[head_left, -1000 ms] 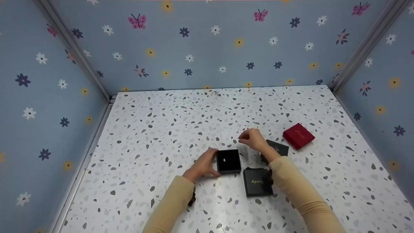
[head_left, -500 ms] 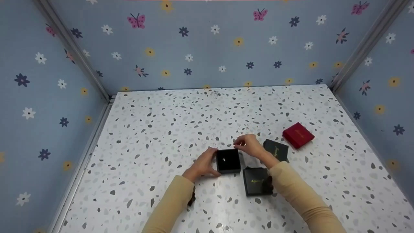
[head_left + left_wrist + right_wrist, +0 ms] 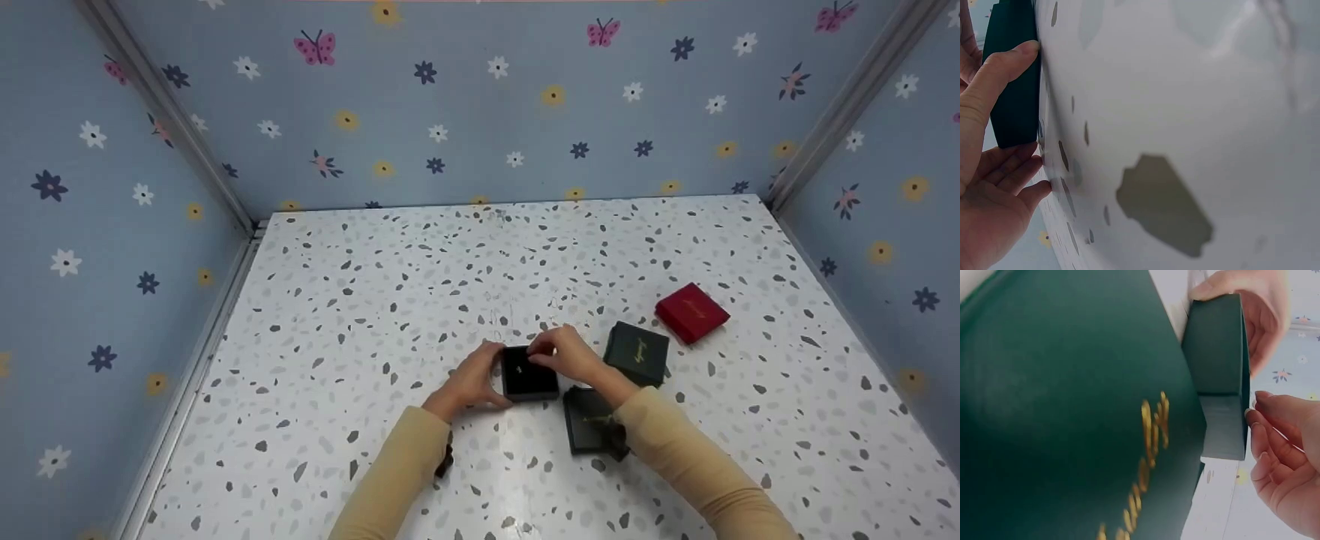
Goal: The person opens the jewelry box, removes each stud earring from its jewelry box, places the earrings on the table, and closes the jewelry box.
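Note:
My left hand (image 3: 472, 377) grips the left side of an open square box (image 3: 538, 384) with a black lining. In the left wrist view, its thumb (image 3: 996, 73) lies along the box's dark green side (image 3: 1016, 109). A tiny shiny piece of jewellery (image 3: 518, 369) sits on the lining. My right hand (image 3: 568, 355) is over the box's far right part, thumb and forefinger brought together. In the right wrist view, its fingertips (image 3: 1252, 415) are close to the box's rim; anything between them is too small or hidden to see. A dark lid-like square (image 3: 581, 429) lies beneath the right forearm.
A closed dark green box (image 3: 637, 352) with gold script and a red box (image 3: 691, 313) stand to the right. Thin wire-like jewellery pieces (image 3: 495, 319) lie beyond the open box on the speckled table (image 3: 337, 300). Patterned walls (image 3: 480, 105) enclose the back and sides.
My right hand has moved left and nearer, from the table beyond the boxes to over the open box. The left hand keeps its grip, and the box has stayed in place.

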Tool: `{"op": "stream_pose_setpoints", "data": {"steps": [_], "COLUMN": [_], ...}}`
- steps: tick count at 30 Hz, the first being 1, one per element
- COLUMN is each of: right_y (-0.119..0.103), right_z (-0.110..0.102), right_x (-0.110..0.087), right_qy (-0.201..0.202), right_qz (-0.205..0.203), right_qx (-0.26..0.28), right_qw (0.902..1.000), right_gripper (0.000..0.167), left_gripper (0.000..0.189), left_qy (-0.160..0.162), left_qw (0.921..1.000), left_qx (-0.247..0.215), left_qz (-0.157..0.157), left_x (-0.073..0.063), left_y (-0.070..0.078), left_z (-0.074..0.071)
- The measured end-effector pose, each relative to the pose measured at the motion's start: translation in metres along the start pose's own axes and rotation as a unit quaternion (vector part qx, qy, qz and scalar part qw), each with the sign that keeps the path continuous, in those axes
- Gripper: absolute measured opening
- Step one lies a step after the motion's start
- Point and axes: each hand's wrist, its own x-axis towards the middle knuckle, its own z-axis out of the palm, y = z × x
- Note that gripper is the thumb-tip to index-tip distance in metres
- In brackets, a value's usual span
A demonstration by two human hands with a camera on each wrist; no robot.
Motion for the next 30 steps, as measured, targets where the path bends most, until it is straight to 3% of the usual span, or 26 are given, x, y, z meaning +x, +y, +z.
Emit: {"op": "stream_pose_setpoints", "data": {"steps": [7, 17, 30], "right_y": [-0.003, -0.006, -0.009], "right_z": [0.011, 0.021, 0.024], "right_x": [0.001, 0.004, 0.006], "right_qy": [-0.008, -0.025, -0.028], "right_qz": [0.003, 0.008, 0.034], "right_qx": [0.006, -0.040, -0.049], "right_qw": [0.9999, 0.9989, 0.9978], "right_gripper": [0.011, 0.015, 0.008], "left_gripper": [0.082, 0.083, 0.082], "left_qy": [0.001, -0.003, 0.002], "left_qw": [1.0000, 0.9999, 1.0000], "left_qx": [0.004, 0.002, 0.005], "left_qz": [-0.003, -0.010, -0.002], "left_x": [0.000, 0.001, 0.001], "left_y": [0.000, -0.001, -0.003], "left_z": [0.000, 0.001, 0.001]}}
